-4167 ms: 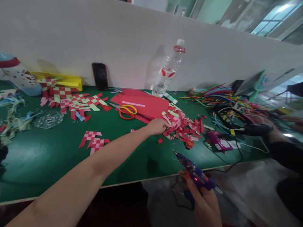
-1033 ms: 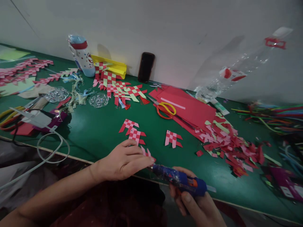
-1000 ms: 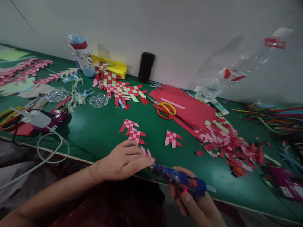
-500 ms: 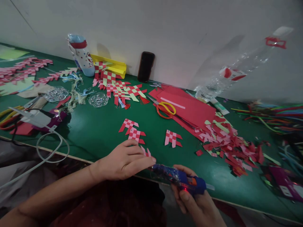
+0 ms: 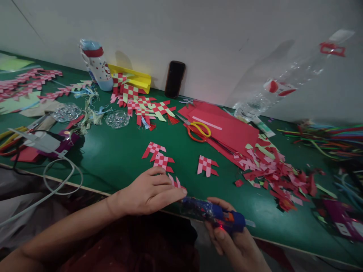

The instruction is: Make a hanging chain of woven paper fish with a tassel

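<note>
OK, R hand (image 5: 227,234) is wrapped round a blue glue gun (image 5: 214,213), held roughly level over the front edge of the green table (image 5: 107,151), nozzle end twd L hand, red light lit by the thumb & a clear stick poking out the back. L hand (image 5: 154,192) is palm-down at the same edge, fingers bent & touching a pink/red woven pc (image 5: 176,181) right by the nozzle; fingers hide most of it, so can't tell if it's pinched or just pressed. Just beyond L hand: 2 woven pcs (image 5: 161,161), overlapping; a single woven pc (image 5: 206,165) lies apart, to the right. Behind that, yellow/orange scissors (image 5: 202,130) rest partly on red paper (image 5: 227,124), w/ a scrap heap (image 5: 275,170) at its right end. Clear bottle (image 5: 279,88) stands nr the wall, phone (image 5: 175,79) propped against it. Further L: red/green woven pile (image 5: 133,96) in front of a yellow holder (image 5: 141,81), flask (image 5: 99,68) beside it, then tassels (image 5: 95,113) btwn 2 bead dishes (image 5: 117,119). Far R: bundle of coloured stems (image 5: 334,139), blurry.
</note>
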The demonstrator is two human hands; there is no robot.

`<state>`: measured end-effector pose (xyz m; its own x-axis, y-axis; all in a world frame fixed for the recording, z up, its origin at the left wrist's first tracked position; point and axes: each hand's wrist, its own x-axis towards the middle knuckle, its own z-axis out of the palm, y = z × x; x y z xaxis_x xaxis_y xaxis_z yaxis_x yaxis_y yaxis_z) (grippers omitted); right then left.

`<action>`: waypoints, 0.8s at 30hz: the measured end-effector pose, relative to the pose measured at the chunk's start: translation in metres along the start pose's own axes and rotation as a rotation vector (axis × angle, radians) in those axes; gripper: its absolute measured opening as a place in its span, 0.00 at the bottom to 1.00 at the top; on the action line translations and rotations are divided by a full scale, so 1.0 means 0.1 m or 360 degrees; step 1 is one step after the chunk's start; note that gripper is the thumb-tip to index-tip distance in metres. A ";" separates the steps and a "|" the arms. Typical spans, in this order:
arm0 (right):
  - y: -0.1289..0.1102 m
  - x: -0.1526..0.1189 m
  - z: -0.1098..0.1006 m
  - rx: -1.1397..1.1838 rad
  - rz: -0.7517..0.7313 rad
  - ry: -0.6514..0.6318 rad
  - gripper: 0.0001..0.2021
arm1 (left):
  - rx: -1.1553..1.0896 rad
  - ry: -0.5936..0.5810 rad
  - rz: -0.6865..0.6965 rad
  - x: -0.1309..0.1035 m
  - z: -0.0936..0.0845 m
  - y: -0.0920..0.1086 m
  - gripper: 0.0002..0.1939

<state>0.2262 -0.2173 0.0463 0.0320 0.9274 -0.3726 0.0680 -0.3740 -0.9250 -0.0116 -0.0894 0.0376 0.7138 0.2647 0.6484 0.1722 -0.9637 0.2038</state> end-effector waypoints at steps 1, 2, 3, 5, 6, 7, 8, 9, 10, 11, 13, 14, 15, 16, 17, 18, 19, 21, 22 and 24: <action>0.01 0.00 0.00 -0.0005 -0.0003 0.0007 0.25 | 0.0002 -0.0003 0.0000 0.00 0.00 0.00 0.13; 0.02 0.00 -0.01 -0.0014 -0.0003 0.0013 0.25 | 0.0004 -0.0007 0.0001 -0.01 0.01 0.00 0.13; 0.03 0.00 -0.01 -0.0027 -0.0001 0.0015 0.25 | 0.0006 -0.0011 0.0000 -0.01 0.01 0.00 0.13; 0.05 0.01 -0.02 -0.0049 -0.0009 0.0008 0.25 | -0.0001 -0.0021 -0.0006 -0.03 0.02 -0.01 0.14; 0.06 0.01 -0.02 -0.0049 -0.0023 -0.0001 0.25 | -0.0008 -0.0035 -0.0008 -0.03 0.02 -0.01 0.14; 0.06 0.01 -0.02 -0.0041 -0.0032 -0.0007 0.25 | -0.0014 -0.0045 -0.0008 -0.04 0.03 -0.01 0.14; 0.06 0.02 -0.03 -0.0024 -0.0033 -0.0007 0.24 | -0.0017 -0.0051 -0.0007 -0.04 0.03 -0.02 0.14; 0.06 0.02 -0.02 0.0002 -0.0025 -0.0002 0.24 | -0.0016 -0.0052 -0.0004 -0.04 0.03 -0.02 0.15; 0.06 0.02 -0.02 0.0032 -0.0009 0.0006 0.24 | -0.0013 -0.0046 0.0001 -0.04 0.03 -0.02 0.15; 0.05 0.02 -0.02 0.0063 0.0009 0.0015 0.24 | -0.0008 -0.0038 0.0002 -0.04 0.02 -0.02 0.15; 0.03 0.01 -0.01 0.0109 0.0030 0.0031 0.25 | 0.0006 -0.0017 0.0001 -0.02 0.01 -0.01 0.15; 0.01 0.01 -0.01 0.0119 0.0031 0.0034 0.25 | 0.0010 -0.0012 0.0002 -0.01 0.01 -0.01 0.15; 0.00 0.01 -0.01 0.0122 0.0031 0.0032 0.26 | 0.0014 -0.0011 0.0002 -0.01 0.01 -0.01 0.15; -0.01 0.01 -0.01 0.0122 0.0030 0.0024 0.26 | 0.0015 -0.0013 0.0004 0.00 0.01 -0.01 0.15; -0.01 0.01 -0.01 0.0120 0.0030 0.0013 0.25 | 0.0014 -0.0016 0.0009 0.00 0.01 -0.01 0.15; -0.02 0.01 -0.01 0.0114 0.0027 0.0003 0.25 | 0.0012 -0.0015 0.0015 -0.01 0.01 -0.01 0.15; -0.02 0.01 -0.01 0.0107 0.0023 -0.0004 0.25 | 0.0009 -0.0015 0.0018 -0.01 0.01 -0.01 0.15; -0.03 0.01 0.00 0.0094 0.0023 0.0000 0.25 | 0.0002 -0.0005 0.0016 -0.01 0.02 -0.01 0.15; -0.03 0.01 0.00 0.0090 0.0027 0.0007 0.26 | -0.0001 0.0000 0.0013 -0.01 0.02 -0.01 0.15; -0.03 0.00 0.00 0.0082 0.0033 0.0022 0.27 | 0.0000 0.0006 0.0010 -0.01 0.02 -0.01 0.15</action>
<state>0.2263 -0.2161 0.0486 0.0469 0.9191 -0.3912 0.0160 -0.3922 -0.9197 -0.0109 -0.0889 0.0358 0.7123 0.2588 0.6524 0.1678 -0.9654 0.1998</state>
